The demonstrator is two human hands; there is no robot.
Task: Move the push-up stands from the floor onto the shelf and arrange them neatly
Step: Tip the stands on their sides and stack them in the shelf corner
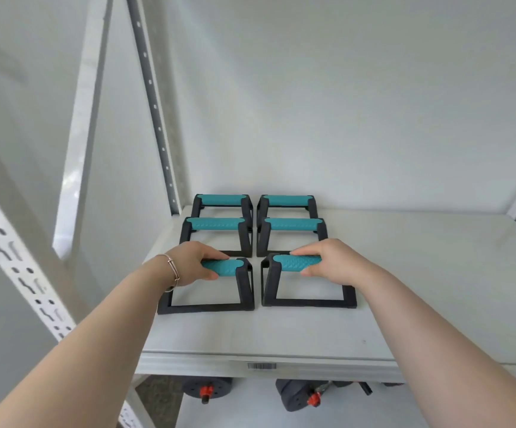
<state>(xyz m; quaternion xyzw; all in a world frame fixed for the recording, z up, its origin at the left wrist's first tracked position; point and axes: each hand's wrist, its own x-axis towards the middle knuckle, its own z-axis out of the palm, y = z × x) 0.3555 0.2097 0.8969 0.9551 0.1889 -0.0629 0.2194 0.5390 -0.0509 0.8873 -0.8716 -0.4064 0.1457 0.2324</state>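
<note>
I see my left hand and right hand each gripping a black-framed push-up stand's ribbed teal handle on the smooth white shelf, four matching stands behind.

Soft, even daylight fills the scene, bright and without glare, leaving only faint shadows on the shelf. The wide lens bends the uprights at the left edge, and detail looks slightly smeared.

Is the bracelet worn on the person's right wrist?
No, the bracelet sits on the left wrist, just behind the left hand that grips a teal handle; the right hand has a bare wrist.
</note>
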